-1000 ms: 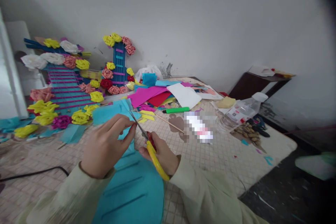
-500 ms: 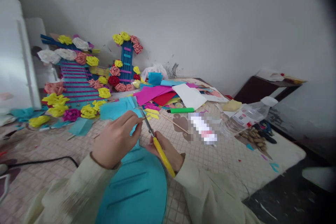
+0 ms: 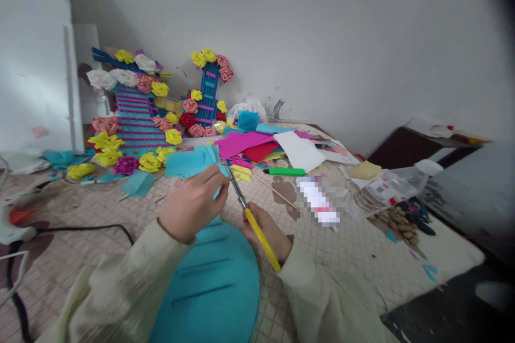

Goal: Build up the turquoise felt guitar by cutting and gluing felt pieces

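My left hand (image 3: 193,203) pinches a piece of turquoise paper (image 3: 192,161) just in front of me. My right hand (image 3: 269,230) is closed round the yellow handles of a pair of scissors (image 3: 251,214), whose blades point up and left into the paper beside my left fingertips. Below both hands lies a large rounded turquoise sheet (image 3: 213,284) with slits in it. Both arms wear pale cream sleeves.
Paper-flower pieces, a large one (image 3: 131,115) and a tall blue one (image 3: 207,97), stand at the wall. Loose coloured sheets (image 3: 257,142), a green marker (image 3: 286,171), a wooden stick (image 3: 277,192), a plastic bottle (image 3: 392,185), nuts (image 3: 392,220) and a black cable (image 3: 76,230) lie about.
The view has swung left, so everything sits further right in the picture. Both hands keep the same hold on the paper and scissors; the blades stay at the paper's edge.
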`<state>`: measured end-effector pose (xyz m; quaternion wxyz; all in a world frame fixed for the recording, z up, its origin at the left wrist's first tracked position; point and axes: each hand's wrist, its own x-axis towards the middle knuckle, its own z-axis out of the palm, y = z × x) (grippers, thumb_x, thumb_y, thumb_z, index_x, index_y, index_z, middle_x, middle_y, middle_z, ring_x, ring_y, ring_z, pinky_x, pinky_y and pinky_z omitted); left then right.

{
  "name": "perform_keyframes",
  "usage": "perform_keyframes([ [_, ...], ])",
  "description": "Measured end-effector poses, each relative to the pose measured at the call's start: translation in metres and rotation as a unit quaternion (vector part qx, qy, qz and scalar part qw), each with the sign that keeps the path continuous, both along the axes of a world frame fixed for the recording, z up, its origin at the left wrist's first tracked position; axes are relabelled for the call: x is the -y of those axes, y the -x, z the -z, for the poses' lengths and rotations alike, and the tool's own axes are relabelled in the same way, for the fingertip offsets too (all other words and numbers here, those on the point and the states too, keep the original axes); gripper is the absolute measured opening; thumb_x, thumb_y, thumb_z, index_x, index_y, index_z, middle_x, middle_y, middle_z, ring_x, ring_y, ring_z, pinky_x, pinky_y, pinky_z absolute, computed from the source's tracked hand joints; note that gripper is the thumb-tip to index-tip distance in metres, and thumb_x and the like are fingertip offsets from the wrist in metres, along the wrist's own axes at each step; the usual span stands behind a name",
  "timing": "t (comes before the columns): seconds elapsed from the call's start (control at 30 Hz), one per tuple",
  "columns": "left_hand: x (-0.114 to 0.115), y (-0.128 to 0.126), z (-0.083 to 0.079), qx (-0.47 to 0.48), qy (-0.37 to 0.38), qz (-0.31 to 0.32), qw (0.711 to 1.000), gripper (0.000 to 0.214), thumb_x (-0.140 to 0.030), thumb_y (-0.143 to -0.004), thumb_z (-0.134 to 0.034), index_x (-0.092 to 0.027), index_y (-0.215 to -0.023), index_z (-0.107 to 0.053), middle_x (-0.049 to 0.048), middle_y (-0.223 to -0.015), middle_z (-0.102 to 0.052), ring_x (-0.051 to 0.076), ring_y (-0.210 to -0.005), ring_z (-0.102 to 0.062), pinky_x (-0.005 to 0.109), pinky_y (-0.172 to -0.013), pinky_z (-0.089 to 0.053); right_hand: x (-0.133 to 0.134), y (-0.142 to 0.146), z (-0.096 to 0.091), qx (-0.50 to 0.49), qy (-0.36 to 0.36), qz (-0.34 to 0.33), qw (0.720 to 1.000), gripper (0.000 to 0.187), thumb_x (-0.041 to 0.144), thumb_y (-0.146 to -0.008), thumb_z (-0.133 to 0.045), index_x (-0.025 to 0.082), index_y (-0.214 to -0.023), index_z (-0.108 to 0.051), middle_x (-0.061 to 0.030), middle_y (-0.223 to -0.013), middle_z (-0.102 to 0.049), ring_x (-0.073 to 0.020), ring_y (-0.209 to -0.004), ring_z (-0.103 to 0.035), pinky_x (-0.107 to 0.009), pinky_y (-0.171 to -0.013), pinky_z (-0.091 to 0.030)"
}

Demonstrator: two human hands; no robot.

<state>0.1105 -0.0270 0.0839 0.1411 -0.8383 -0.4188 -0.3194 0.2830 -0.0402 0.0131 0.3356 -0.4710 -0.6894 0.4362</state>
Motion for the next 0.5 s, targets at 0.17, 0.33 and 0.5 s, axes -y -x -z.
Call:
perform_keyframes([
  [0.17,0.0,0.001,-0.001,-0.008,0.009,-0.016,1.0,0.012,-0.016,-0.084,-0.046,-0.017,-0.08,-0.057,0.0024,-0.075,-0.063,0.012,-0.056,-0.056,0.024,-0.051,-0.041,-0.003,0.001,0.007,-0.007,0.003,0.009,1.0,0.017,0.015,-0.06,-0.052,0.02,-0.068,-0.038,0.004,-0.06,-0.043,-0.0118,-0.056,-0.04,-0.023,-0.049,-0.029],
  [0.33,0.0,0.003,-0.001,-0.007,0.017,-0.008,1.0,0.015,-0.019,-0.087,-0.045,-0.017,-0.083,-0.059,0.0034,-0.075,-0.067,0.016,-0.068,-0.063,0.026,-0.058,-0.046,-0.01,-0.001,0.019,-0.059,-0.002,0.014,0.998,0.022,0.02,-0.062,-0.057,0.02,-0.073,-0.038,0.005,-0.064,-0.044,-0.011,-0.058,-0.039,-0.023,-0.052,-0.033],
  [0.5,0.0,0.004,0.0,-0.018,0.001,0.016,1.0,0.017,-0.019,-0.089,-0.043,-0.016,-0.087,-0.06,0.0049,-0.079,-0.068,0.016,-0.073,-0.065,0.027,-0.062,-0.049,-0.011,-0.002,0.023,-0.064,0.006,0.001,0.998,0.024,0.033,-0.071,-0.06,0.021,-0.077,-0.04,0.004,-0.068,-0.044,-0.0123,-0.063,-0.042,-0.025,-0.059,-0.038],
])
